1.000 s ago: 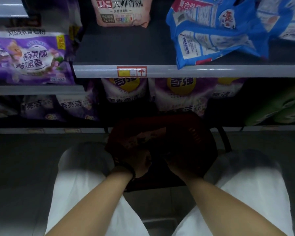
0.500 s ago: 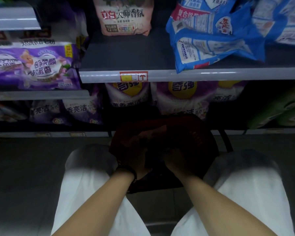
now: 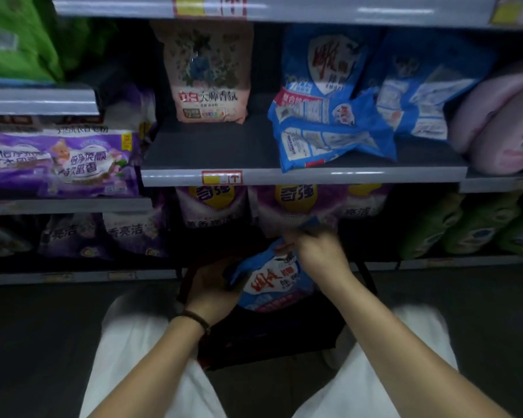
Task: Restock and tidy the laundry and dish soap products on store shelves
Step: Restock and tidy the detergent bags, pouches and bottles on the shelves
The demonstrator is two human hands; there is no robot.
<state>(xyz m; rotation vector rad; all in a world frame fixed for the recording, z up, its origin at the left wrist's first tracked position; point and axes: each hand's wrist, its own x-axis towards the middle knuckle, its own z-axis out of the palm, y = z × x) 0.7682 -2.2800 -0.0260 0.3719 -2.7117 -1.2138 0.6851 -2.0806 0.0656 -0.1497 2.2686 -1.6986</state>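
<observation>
Before shelves (image 3: 302,176), left hand (image 3: 212,285) and right hand (image 3: 317,251) grip a blue bag (image 3: 272,286) above the basket (image 3: 263,339).

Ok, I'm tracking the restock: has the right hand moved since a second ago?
Yes. The right hand has risen out of the basket, up toward the purple bags on the lower shelf, gripping the top of a blue bag.
</observation>
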